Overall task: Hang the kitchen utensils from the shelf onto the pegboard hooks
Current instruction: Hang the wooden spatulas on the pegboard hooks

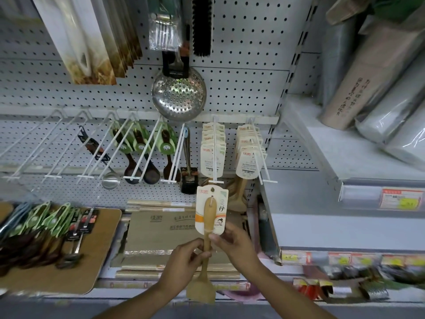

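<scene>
A wooden spatula (205,259) with a card label (211,209) was held upright below a pegboard hook (215,155). Its handle was pinched between left hand (186,263) fingers; right hand (234,246) fingertips gripped the card's lower edge.

We see wrapped rolls (377,93) stacked upper right of frame; yellow price tags (401,199) on shelf edge at right; flat cardboard boxes (161,224) lower centre; packaged goods (322,288) lower right.
</scene>
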Demonstrator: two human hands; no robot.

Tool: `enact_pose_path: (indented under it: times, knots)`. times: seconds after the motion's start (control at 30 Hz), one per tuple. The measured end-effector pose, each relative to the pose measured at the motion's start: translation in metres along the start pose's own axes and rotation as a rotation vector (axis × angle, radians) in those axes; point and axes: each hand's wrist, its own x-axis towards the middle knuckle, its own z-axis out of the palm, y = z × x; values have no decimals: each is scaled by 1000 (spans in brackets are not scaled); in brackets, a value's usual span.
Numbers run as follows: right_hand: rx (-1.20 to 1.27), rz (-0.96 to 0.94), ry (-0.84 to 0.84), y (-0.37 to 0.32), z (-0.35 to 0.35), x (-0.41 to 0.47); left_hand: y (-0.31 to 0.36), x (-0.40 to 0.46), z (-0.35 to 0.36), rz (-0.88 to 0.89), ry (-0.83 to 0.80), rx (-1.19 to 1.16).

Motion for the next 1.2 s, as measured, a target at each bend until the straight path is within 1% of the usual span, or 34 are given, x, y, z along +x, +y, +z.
enact_pose_path:
  times: [0.1,0.27,0.47,0.57,0.7,0.87,1.2]
  knots:
    - [50,28,106,0,4,4,6,0,4,-14,0,-32]
    - [49,26,172,-2,6,9,13,4,5,-37,14,-64]
    - [47,27,183,-3,5,15,15,7,4,-60,25,-108]
    - [79,41,188,-4,7,19,9,9,3,-105,14,-129]
    - [91,53,193,-8,8,29,-3,12,2,-151,-30,-92]
    - [89,55,200,-15,10,50,-10,30,-1,-172,5,-46]
    - [26,48,235,-20,5,93,-9,70,-12,-158,11,23]
